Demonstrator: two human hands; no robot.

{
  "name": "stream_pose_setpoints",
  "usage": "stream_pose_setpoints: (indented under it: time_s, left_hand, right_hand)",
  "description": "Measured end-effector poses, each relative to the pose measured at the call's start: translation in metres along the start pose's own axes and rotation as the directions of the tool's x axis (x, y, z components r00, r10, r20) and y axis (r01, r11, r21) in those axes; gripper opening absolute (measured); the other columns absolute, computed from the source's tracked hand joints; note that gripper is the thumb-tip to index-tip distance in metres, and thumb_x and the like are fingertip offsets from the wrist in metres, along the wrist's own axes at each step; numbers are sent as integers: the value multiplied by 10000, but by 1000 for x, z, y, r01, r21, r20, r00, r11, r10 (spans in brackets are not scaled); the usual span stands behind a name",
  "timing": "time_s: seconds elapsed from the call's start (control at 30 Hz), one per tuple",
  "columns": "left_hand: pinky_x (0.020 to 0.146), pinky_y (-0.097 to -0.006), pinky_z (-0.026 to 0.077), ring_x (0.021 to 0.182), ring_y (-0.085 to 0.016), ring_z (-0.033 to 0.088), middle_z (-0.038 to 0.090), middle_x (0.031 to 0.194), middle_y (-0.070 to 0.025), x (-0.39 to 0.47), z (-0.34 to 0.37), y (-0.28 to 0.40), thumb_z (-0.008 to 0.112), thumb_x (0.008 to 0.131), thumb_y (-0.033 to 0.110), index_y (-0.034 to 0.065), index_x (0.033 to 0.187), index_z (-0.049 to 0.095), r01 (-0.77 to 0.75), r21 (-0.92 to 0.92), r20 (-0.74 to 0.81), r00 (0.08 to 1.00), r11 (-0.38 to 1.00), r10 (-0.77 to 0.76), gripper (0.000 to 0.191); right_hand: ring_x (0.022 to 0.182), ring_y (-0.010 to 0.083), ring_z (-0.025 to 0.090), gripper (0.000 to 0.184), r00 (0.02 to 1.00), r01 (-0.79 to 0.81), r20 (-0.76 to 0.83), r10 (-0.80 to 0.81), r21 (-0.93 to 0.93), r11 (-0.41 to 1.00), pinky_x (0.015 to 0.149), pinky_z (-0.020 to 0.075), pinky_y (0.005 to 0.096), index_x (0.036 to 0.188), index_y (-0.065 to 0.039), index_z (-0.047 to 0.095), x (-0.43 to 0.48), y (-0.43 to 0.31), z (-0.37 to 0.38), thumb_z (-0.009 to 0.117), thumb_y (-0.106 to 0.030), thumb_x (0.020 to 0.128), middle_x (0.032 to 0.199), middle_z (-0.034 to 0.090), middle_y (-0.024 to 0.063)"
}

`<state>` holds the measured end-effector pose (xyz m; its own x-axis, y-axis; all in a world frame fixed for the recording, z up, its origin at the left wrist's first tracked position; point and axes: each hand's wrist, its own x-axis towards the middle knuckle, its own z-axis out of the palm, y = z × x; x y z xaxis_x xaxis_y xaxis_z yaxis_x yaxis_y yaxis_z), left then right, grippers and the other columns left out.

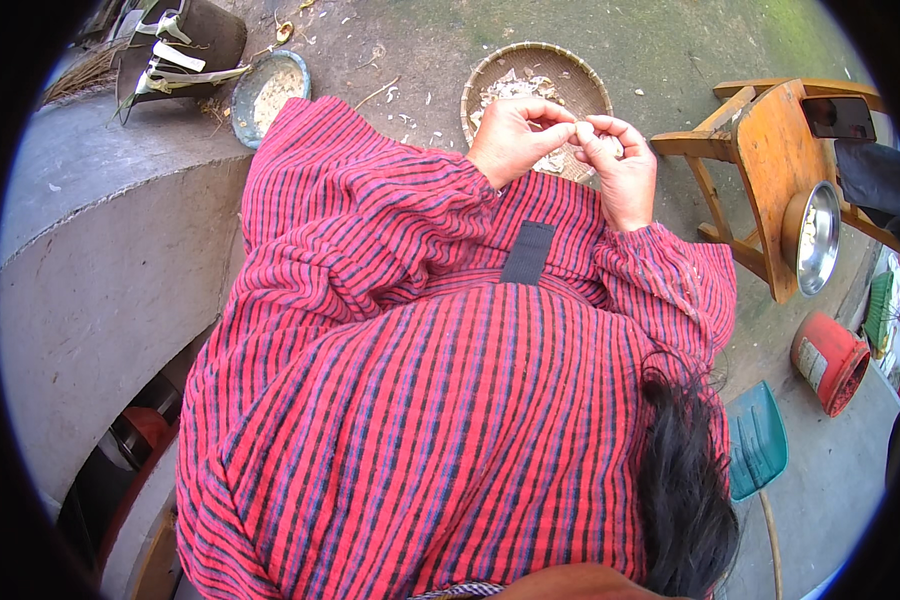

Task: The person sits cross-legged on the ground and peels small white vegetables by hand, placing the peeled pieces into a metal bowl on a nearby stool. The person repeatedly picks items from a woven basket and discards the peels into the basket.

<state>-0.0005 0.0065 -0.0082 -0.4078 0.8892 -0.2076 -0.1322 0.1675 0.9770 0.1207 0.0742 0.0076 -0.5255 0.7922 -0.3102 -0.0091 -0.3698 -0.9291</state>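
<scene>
Both my hands meet over the near edge of a round woven basket (471, 82), which holds pale, papery peelings (523, 85). My left hand (517, 137) pinches one side of a small whitish piece (583, 129), perhaps a garlic clove. The thumb and forefinger of my right hand (621, 165) grip its other side. More pale pieces (611, 144) are tucked in the curled fingers of my right hand. To the right, a steel bowl (819, 238) with several pale pieces inside rests on a wooden chair (776, 180).
A blue-rimmed basin (243, 112) of pale crumbly matter stands left, beside a dark bucket (210, 45) and a concrete ledge (120, 202). A phone (838, 118) is at the chair's far end. A red bucket (825, 356) and a green dustpan (757, 442) lie at lower right.
</scene>
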Motion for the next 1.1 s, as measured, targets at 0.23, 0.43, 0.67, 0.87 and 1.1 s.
stream_pose_setpoints:
  time_s: [0.23,0.43,0.67,0.87,1.1]
  left_hand:
    - [628,-207,452,690,-82,553,597,753,-47,-1,2,-9,591,710,54,-9,810,599,-30,-98,7,1000,995,31,119]
    - [649,-211,452,696,-95,560,596,752,-60,1,-1,-8,577,722,28,-25,808,587,73,-161,92,994,984,-58,102]
    - [625,-207,445,668,-91,554,596,729,-57,-1,-3,0,580,728,62,-16,785,591,135,-177,106,987,975,-117,97]
    - [632,-214,447,672,-96,556,594,743,-59,-1,-3,2,572,736,68,-18,799,582,153,-210,126,984,966,-129,107]
    - [592,-206,451,637,-76,552,599,689,-38,0,-1,-7,587,705,72,-13,776,606,129,-262,83,990,956,-110,112]
  right_hand:
    - [656,62,539,197,999,-5,53,8,-70,998,528,432,161,919,-1,571,2,5,-5,590,-46,728,813,586,43]
    - [628,53,528,207,998,-20,55,23,-47,999,526,425,153,939,5,563,0,2,-4,576,-40,737,819,586,49]
    - [618,47,520,205,994,-57,90,56,15,998,535,422,149,950,14,555,0,3,-6,553,-24,748,782,585,50]
    - [594,44,506,214,991,-75,117,69,46,996,538,420,149,968,19,544,2,7,-8,539,-29,759,769,580,48]
    - [582,40,493,248,989,-79,130,77,15,997,526,415,154,991,6,540,0,3,-5,560,-69,755,763,572,23]
